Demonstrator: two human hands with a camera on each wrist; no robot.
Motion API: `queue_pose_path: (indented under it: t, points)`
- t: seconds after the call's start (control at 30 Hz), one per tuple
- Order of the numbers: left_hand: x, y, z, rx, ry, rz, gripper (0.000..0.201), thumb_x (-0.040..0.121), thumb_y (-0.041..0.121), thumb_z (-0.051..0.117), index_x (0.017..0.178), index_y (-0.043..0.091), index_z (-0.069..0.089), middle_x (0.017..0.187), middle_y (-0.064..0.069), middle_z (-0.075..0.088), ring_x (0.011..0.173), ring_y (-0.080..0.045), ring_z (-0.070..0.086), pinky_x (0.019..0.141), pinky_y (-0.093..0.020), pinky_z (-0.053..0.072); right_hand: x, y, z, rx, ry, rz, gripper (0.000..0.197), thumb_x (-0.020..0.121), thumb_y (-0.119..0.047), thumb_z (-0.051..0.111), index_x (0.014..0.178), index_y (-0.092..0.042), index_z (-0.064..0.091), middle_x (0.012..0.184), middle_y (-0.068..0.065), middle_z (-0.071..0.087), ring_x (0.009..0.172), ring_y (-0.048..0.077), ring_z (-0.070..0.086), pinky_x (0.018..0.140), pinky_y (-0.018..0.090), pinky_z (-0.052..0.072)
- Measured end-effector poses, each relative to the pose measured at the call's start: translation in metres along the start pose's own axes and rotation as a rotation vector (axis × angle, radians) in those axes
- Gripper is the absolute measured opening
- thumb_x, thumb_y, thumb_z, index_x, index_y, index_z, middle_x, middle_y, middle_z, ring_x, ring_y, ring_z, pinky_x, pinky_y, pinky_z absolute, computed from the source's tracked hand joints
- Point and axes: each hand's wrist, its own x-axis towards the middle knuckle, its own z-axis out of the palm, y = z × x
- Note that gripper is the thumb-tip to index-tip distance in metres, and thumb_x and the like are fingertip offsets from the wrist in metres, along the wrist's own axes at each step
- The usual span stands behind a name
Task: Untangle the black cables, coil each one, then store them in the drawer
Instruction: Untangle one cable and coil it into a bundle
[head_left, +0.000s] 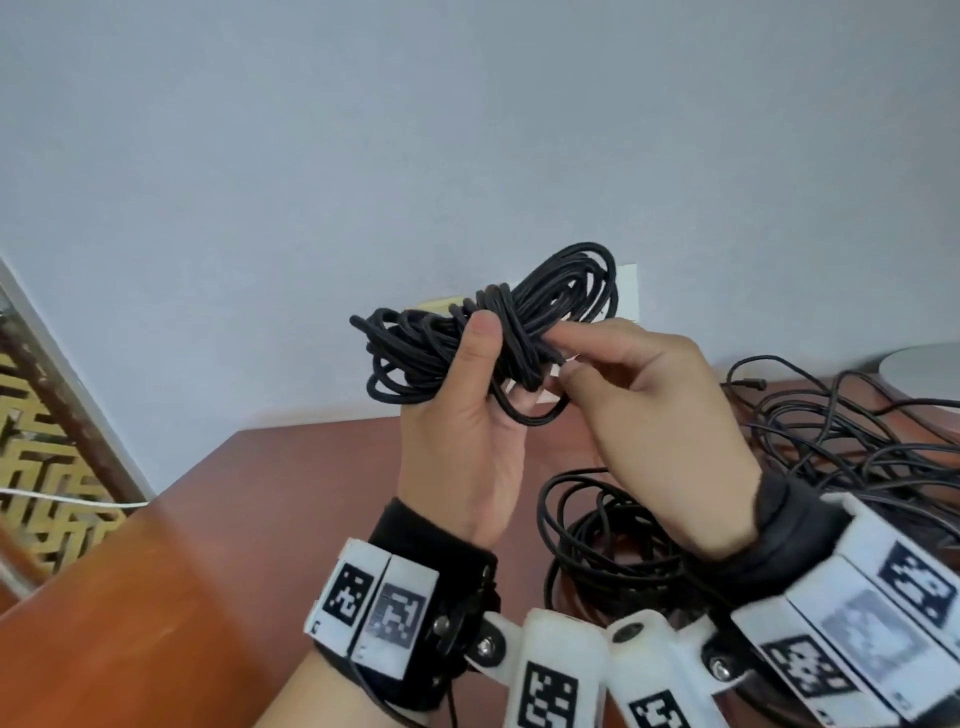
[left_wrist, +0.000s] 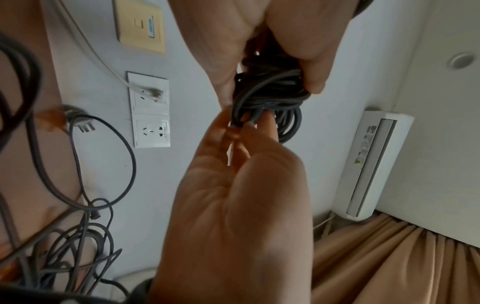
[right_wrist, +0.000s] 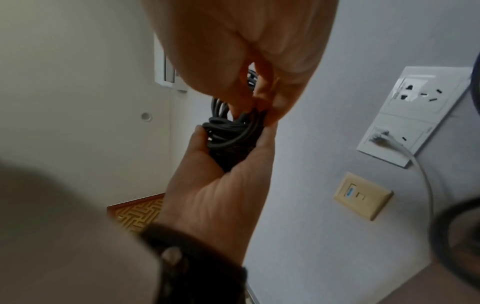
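one coiled cable (head_left: 483, 332) sits bunched in the left hand (head_left: 462, 441), thumb clamped over its middle, while the right hand (head_left: 654, 415) just beside it pinches the loose end, so the tie-off seems underway; next, tuck that end, with tangled cables (head_left: 831, 457) waiting below the right wrist.

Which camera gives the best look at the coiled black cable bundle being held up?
The head view: the whole coiled cable bundle shows against the wall, gripped by the left hand and pinched by the right hand. Both wrist views show only a dark, partly hidden clump between the hands.
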Motion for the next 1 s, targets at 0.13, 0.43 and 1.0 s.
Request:
queue_pose_path:
  t: [0.13,0.43,1.0]
  points:
    - [0.000,0.002,0.001,-0.009,-0.001,-0.040,0.054,0.090,0.023,0.060,0.132,-0.010,0.047,0.121,-0.022,0.057,0.109,-0.027,0.061,0.085,-0.035,0.054,-0.003,0.003,0.001,-0.032,0.048,-0.067,0.040,0.087,0.003,0.064,0.088,-0.036,0.074,0.090,-0.008,0.070,0.085,0.003,0.064,0.071,0.008,0.045]
    - [0.001,0.003,-0.007,0.046,-0.047,-0.060,0.044,0.086,0.021,0.067,0.122,-0.002,0.058,0.116,-0.021,0.063,0.108,-0.030,0.063,0.095,-0.051,0.052,-0.011,0.018,0.016,-0.092,0.105,-0.228,0.036,0.088,0.003,0.062,0.101,-0.029,0.074,0.088,-0.005,0.061,0.087,0.007,0.059,0.074,0.009,0.044]
    - [-0.001,-0.004,-0.001,-0.001,0.088,-0.052,0.058,0.087,0.042,0.061,0.131,0.005,0.057,0.117,-0.014,0.062,0.104,-0.032,0.056,0.070,-0.037,0.046,-0.009,0.019,0.012,-0.233,0.091,-0.234,0.030,0.085,0.005,0.060,0.077,-0.021,0.073,0.077,-0.005,0.062,0.076,0.005,0.058,0.069,0.007,0.040]
